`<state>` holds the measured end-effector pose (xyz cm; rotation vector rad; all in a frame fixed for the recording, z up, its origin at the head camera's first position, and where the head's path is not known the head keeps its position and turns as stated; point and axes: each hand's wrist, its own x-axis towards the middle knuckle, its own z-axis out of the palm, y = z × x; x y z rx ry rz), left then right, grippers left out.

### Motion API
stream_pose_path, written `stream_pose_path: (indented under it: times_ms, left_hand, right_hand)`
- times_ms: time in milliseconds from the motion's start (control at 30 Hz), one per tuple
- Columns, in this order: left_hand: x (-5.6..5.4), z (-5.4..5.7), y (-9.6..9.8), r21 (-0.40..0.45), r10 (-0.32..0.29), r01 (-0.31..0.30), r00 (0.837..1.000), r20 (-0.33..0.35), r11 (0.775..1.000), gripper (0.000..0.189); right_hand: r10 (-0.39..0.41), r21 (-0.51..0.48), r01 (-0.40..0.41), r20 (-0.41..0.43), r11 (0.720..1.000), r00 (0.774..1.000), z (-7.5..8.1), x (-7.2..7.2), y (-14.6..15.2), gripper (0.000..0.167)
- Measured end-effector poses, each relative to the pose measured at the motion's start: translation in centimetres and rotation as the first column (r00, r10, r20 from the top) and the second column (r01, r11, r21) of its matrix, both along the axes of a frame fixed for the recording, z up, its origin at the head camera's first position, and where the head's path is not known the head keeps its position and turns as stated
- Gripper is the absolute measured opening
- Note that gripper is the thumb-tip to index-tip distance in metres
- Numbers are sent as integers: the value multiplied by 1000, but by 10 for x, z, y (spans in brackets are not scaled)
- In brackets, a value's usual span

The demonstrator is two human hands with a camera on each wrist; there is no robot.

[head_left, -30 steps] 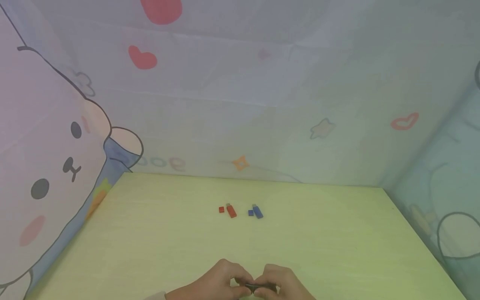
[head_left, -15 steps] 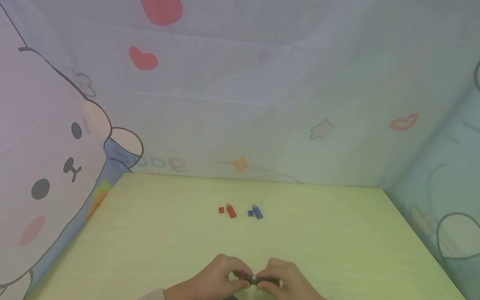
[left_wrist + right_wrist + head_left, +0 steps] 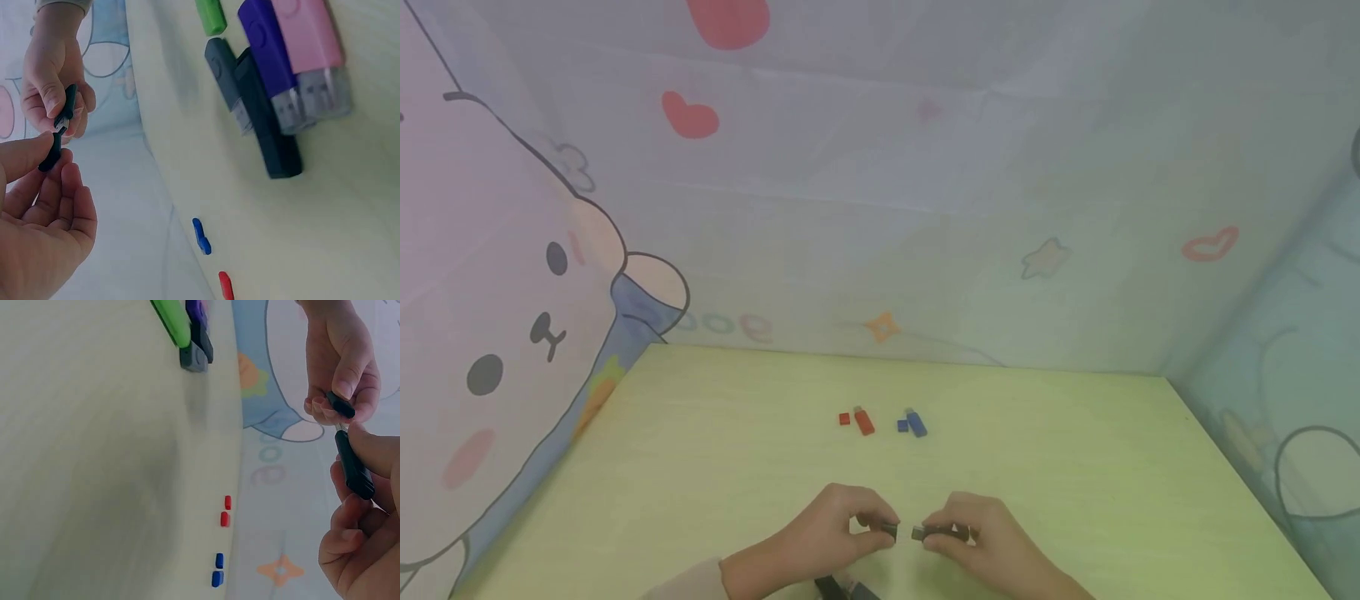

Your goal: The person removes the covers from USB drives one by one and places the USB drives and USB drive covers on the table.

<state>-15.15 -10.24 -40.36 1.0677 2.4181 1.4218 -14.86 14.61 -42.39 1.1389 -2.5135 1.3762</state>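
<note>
Over the near side of the table [image 3: 737, 483], the dark cap [image 3: 342, 405] has just come away from the dark memory stick [image 3: 354, 466]; a moment ago they met, now a gap shows. The left hand [image 3: 842, 527] pinches the cap between thumb and fingers, the right hand [image 3: 991, 535] pinches the stick, its metal plug [image 3: 917, 532] bare and pointing left. This uncapping looks done, matching the red stick [image 3: 865, 422] and blue stick [image 3: 917, 425] uncapped farther off

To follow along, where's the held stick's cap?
In the head view, low centre, the left hand pinches the cap, just left of the uncapped dark stick.
</note>
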Motion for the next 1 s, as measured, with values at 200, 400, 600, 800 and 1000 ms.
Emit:
stream_pose_path:
  times_ms: [200,400,600,800,1000]
  left_hand:
    - [-9,13,0,9,37,-37,999,-1,999,11]
    - [-24,28,3,13,71,-70,997,-34,997,12]
    - [-39,40,13,19,93,-92,993,-72,996,13]
    - [-53,51,24,33,121,-119,989,-79,992,12]
    - [-67,59,35,49,147,-143,985,-90,988,12]
  right_hand:
    - [-62,6,61,68,998,996,12,-7,4,13]
    - [-99,16,98,25,995,995,26,-18,10,11]
    - [-133,3,133,-33,991,991,38,-30,18,11]
    - [-186,5,186,-9,983,983,50,-42,27,12]
    - [-272,54,271,16,961,962,59,-53,36,15]
